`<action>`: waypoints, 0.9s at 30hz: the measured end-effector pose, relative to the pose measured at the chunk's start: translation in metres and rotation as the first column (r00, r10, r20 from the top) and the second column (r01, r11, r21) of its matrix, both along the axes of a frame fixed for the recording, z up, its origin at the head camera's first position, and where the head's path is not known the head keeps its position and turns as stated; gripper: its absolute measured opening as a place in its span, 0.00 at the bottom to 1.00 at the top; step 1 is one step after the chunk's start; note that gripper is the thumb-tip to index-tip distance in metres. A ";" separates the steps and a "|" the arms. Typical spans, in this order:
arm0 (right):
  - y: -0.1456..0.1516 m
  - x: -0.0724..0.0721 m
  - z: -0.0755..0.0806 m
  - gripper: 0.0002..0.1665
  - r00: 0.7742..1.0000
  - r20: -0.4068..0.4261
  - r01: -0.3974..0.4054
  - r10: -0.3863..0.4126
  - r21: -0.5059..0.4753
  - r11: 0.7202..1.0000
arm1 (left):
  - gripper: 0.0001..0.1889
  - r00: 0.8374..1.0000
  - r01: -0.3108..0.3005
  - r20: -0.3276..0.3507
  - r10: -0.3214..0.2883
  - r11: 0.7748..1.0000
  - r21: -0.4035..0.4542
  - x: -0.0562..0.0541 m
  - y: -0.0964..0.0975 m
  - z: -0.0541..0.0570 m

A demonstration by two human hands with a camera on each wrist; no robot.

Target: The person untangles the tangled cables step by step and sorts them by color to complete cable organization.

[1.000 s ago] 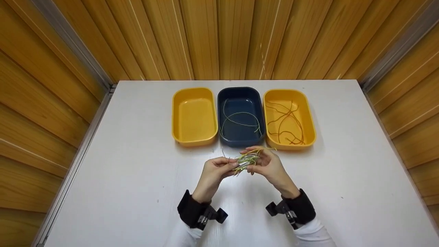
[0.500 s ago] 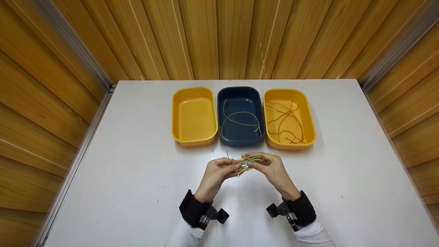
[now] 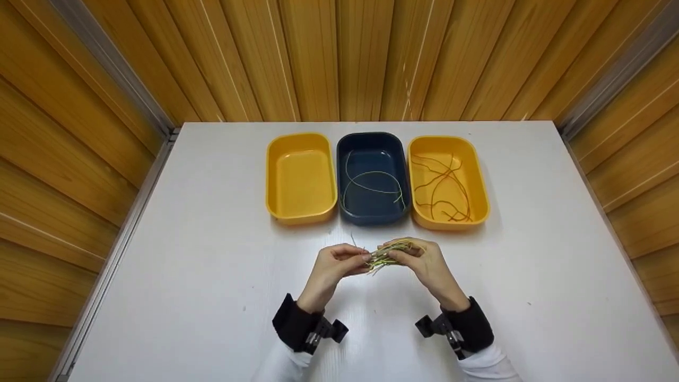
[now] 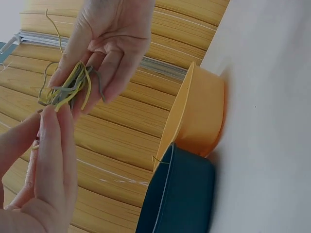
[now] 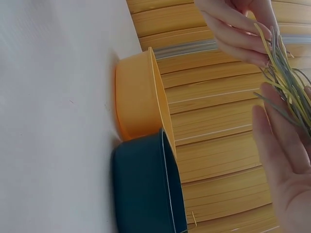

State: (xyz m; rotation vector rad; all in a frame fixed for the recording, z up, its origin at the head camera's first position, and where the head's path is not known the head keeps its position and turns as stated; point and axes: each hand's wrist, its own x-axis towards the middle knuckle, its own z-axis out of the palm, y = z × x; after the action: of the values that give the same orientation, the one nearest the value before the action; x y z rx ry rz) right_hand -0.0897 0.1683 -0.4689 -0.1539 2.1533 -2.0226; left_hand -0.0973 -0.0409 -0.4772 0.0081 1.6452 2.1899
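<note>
A bundle of thin yellow, green and grey strings point(image 3: 383, 257) is held up between both hands in front of the trays. My right hand point(image 3: 428, 264) grips most of it, thumb on the near side and fingers behind. My left hand point(image 3: 330, 265) pinches the left end of the bundle between thumb and fingertips. One thin dark strand point(image 3: 353, 240) pokes up from the left fingers. In the left wrist view, loose ends of the strings point(image 4: 70, 90) curl out over the right fingers. The right wrist view shows the strings point(image 5: 286, 82) stretching from the left fingertips to the right palm.
Three trays stand in a row beyond the hands: a bare yellow one point(image 3: 301, 217), a dark blue one point(image 3: 374, 216) and another yellow one point(image 3: 451, 224). A looped green string point(image 3: 375, 172) lies in the blue tray. Several orange-red strings point(image 3: 446, 173) lie in the right tray.
The strings, earlier spread with a yellow end reaching right, are now gathered more tightly in the right hand. That hand has moved slightly right and toward the body.
</note>
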 end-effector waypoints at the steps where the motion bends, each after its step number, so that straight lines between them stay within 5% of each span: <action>1: 0.001 0.000 0.000 0.21 1.000 0.004 -0.002 0.002 -0.002 1.000 | 0.12 1.000 0.006 -0.011 -0.006 1.000 -0.013 0.000 -0.001 0.000; 12: 0.009 0.003 -0.002 0.21 0.999 0.037 -0.001 0.000 0.020 1.000 | 0.15 0.996 0.022 -0.085 -0.033 0.991 -0.129 0.002 -0.003 0.000; 27: 0.015 0.007 -0.003 0.25 0.998 0.030 -0.060 0.060 0.010 0.998 | 0.13 0.970 -0.096 -0.238 0.043 0.972 -0.216 -0.001 0.000 0.007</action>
State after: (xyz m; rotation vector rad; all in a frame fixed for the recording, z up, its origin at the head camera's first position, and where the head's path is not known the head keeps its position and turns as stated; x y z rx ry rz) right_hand -0.0827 0.1833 -0.4722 -0.1838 2.1157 -1.9678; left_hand -0.0982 -0.0407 -0.4701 0.1495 2.0465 2.1031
